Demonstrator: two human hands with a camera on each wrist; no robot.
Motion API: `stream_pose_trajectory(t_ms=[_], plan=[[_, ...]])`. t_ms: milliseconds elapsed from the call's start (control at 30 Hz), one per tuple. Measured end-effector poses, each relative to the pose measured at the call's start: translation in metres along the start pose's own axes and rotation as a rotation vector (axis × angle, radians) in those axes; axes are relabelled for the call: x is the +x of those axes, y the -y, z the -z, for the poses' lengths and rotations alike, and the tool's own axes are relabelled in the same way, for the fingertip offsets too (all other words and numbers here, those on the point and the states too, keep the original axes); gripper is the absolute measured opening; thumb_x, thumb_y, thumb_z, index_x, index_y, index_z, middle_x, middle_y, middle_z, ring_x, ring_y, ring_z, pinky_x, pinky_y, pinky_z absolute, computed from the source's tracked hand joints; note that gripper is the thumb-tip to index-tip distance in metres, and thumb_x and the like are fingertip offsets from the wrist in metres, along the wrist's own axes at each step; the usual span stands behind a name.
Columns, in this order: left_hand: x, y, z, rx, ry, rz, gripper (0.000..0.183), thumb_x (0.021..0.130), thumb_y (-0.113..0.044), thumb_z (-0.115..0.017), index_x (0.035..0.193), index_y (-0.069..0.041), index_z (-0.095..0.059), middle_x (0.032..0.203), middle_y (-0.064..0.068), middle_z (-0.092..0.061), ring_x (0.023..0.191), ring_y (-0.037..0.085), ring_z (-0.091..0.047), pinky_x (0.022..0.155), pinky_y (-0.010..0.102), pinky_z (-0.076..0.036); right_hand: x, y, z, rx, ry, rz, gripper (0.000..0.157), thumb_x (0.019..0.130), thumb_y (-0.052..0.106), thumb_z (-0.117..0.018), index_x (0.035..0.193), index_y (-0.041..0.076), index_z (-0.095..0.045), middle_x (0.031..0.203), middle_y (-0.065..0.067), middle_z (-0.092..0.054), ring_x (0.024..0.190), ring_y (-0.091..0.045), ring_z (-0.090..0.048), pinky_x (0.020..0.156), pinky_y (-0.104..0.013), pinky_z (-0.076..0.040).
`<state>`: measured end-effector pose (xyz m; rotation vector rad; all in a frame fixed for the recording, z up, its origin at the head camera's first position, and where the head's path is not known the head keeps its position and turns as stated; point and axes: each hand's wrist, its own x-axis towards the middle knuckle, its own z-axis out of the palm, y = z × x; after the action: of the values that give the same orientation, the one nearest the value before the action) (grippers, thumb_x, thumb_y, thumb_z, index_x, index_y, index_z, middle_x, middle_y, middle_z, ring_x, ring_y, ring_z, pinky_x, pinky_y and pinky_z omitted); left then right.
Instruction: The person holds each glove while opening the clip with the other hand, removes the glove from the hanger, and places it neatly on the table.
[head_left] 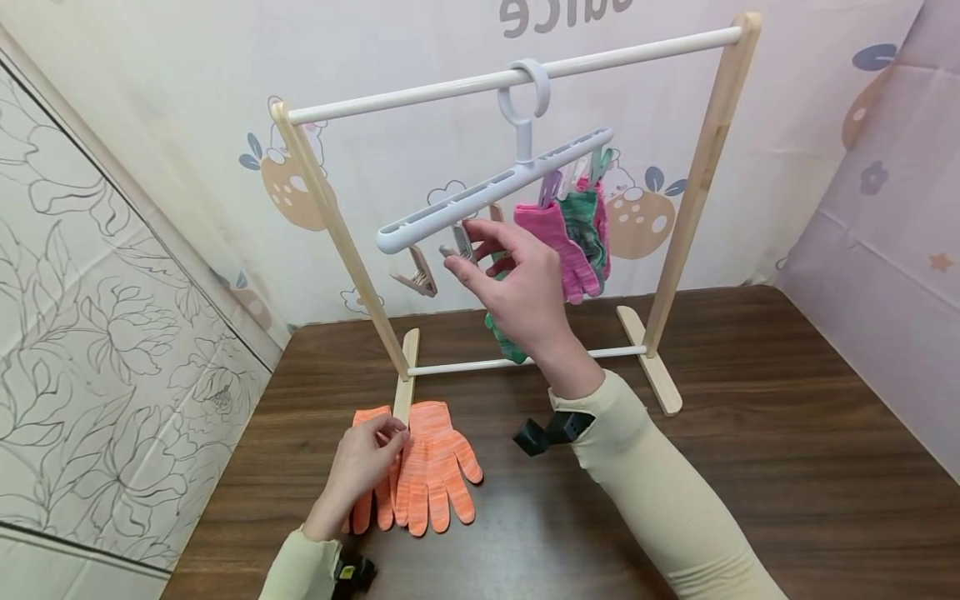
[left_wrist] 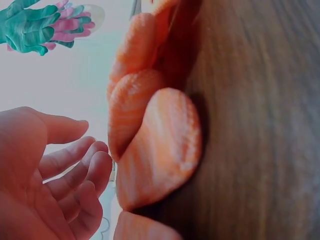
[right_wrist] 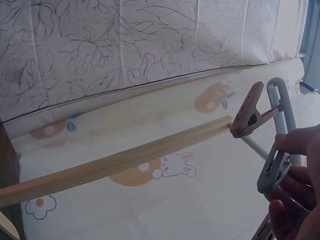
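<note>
My right hand (head_left: 525,292) is raised under the left half of a pale blue clip hanger (head_left: 480,198). Between its thumb and fingers it pinches a grey-blue clothespin (right_wrist: 272,172), which hangs from the bar. To the left of that dangles a beige clothespin (right_wrist: 246,112) with nothing in it. Down on the table, my left hand (head_left: 360,462) is over a pair of orange gloves (head_left: 435,454) lying side by side. Its fingers are loosely bent, and in the left wrist view nothing is between them. A green glove (head_left: 508,343) hangs partly hidden behind my right hand.
The hanger hooks over the white top rail (head_left: 637,57) of a wooden stand, whose left foot (head_left: 403,400) reaches down to the orange gloves. At the hanger's right end, a purple clothespin (head_left: 550,187) and others hold pink gloves (head_left: 543,229) and a green one. Patterned cloth walls surround the brown table (head_left: 787,400).
</note>
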<state>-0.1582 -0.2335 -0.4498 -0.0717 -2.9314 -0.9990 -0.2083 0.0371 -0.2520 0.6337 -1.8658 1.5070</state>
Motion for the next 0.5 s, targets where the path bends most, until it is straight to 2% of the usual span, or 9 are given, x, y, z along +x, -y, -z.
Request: stream_pose_trajectory(t_ms=[300, 500], plan=[[0.0002, -0.003, 0.0025, -0.019, 0.008, 0.022, 0.006, 0.093, -0.026, -0.07, 0.089, -0.022, -0.072, 0.072, -0.01, -0.062, 0.065, 0.009, -0.057, 0.06, 0.032, -0.045, 0.0001, 0.0003, 0.0049, 0.003, -0.001, -0.002, 0.04, 0.083, 0.017, -0.083, 0.118, 0.001, -0.07, 0.101, -0.005, -0.071, 0.087, -0.013, -0.065, 0.069, -0.035, -0.056], [0.0, -0.0016, 0.0047, -0.041, 0.022, 0.016, 0.006, 0.094, -0.026, -0.07, 0.089, -0.023, -0.072, 0.071, -0.008, -0.064, 0.064, 0.01, -0.057, 0.059, 0.032, -0.046, 0.0028, -0.0032, 0.0098, -0.014, -0.121, 0.018, 0.034, 0.085, 0.017, -0.081, 0.113, 0.001, -0.071, 0.1, -0.005, -0.07, 0.088, -0.018, -0.062, 0.071, -0.032, -0.053]])
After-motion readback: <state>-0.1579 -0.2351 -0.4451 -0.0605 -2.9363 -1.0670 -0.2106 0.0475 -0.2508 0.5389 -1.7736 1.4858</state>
